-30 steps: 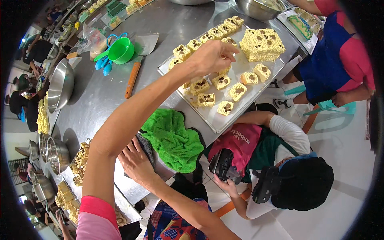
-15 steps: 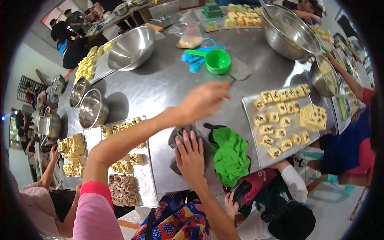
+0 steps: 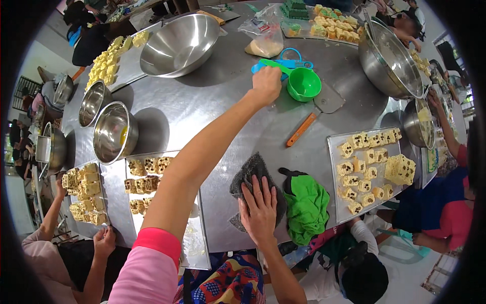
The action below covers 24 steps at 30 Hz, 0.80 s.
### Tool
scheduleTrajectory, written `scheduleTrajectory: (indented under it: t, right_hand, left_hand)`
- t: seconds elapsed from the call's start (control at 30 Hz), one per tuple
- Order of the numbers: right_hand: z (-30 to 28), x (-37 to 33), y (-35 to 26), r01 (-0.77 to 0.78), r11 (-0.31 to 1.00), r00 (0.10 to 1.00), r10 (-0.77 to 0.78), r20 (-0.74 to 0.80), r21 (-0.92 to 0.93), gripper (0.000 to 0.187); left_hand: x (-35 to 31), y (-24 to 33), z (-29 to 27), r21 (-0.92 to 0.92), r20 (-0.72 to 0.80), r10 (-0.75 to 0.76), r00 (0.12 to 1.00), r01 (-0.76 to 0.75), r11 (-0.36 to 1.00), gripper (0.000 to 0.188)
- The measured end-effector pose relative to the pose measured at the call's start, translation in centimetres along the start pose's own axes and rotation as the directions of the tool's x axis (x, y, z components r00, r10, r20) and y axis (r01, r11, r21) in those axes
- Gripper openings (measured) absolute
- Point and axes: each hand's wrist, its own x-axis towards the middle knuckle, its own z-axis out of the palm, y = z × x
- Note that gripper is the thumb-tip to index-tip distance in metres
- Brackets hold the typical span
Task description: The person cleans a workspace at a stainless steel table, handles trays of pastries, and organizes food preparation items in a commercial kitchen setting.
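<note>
My left hand (image 3: 266, 84) reaches far across the steel table (image 3: 202, 109) on an outstretched arm with a pink sleeve. Its fingers are closed on the handle of a green measuring cup (image 3: 304, 84), which stands beside blue measuring cups (image 3: 291, 54). My right hand (image 3: 258, 212) lies flat, fingers spread, on a dark grey cloth (image 3: 248, 177) near the table's front edge. A crumpled green cloth (image 3: 306, 205) lies just to the right of it.
A scraper with an orange handle (image 3: 302, 128) lies below the cup. Trays of yellow chip-studded pieces (image 3: 372, 167) (image 3: 147, 185), several steel bowls (image 3: 179, 43) (image 3: 114, 133) (image 3: 390, 61) and a bag of flour (image 3: 263, 38) stand around. Other people crowd the table's edges.
My left hand has left the tray of pieces on the right and swung over to the green measuring cup, closing on its handle. My right hand has stayed on the grey cloth.
</note>
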Motion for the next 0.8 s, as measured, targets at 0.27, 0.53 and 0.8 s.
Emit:
scheduleTrajectory:
  t: [0.27,0.53,0.8]
  right_hand:
    - [0.1,0.0,0.2,-0.009,1.000,0.999,0.008,-0.040,-0.026,0.038]
    - [0.0,-0.3,0.4,0.014,0.996,0.999,-0.009,-0.054,0.085,0.036]
    - [0.3,-1.2,1.4,-0.006,0.981,0.992,0.030,-0.121,0.193,0.035]
  left_hand:
    - [2.1,-0.8,0.1,0.069,0.165,-0.044,0.985,0.033,0.997,0.019]
    - [1.8,-2.9,-3.2,-0.005,0.039,-0.034,0.999,0.035,0.999,0.016]
    - [-5.9,14.0,-5.3,-0.623,0.097,0.378,0.921,-0.240,0.744,0.016]
